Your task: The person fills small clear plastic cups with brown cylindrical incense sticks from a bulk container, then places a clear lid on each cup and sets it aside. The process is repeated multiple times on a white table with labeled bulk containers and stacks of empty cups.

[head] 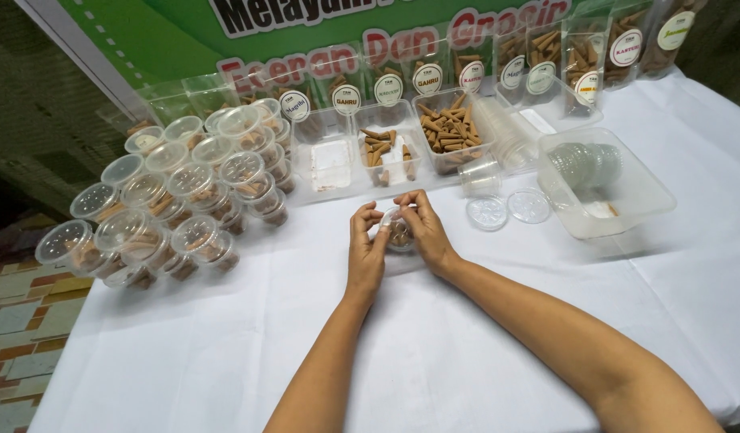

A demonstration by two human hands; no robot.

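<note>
Both hands meet over the white tablecloth [434, 345], and between them sits a small clear plastic cup [399, 232] with brown cone-shaped pieces inside. The left hand [366, 244] has its fingers [368, 218] curled against the cup's left side, thumb pressed near the rim, grasping it. The right hand [424, 226] wraps the cup from the other side and over the top, its fingers [407, 199] bent down onto the lid area, so the cup is pinched from both sides and held just above or on the cloth; which of the two cannot be told. Just beyond the right fingertips, a little further along the table, lie two loose clear lids [508, 208] side by side, and next to them stands an empty clear cup [480, 175]. Further right of those fingers is a large clear tub [626, 196] holding a stack of more lids. Straight ahead of the fingertips stands a row of clear trays [390, 148]: one nearly bare with a white sheet, one with a few brown cones, one heaped with brown cones [448, 128]. Well to the left of the left fingers is a stacked cluster of filled, lidded cups [169, 208], reaching to the table's edge. Behind the trays, clear pouches [578, 56] of brown sticks lean against a green banner [145, 32].
</note>
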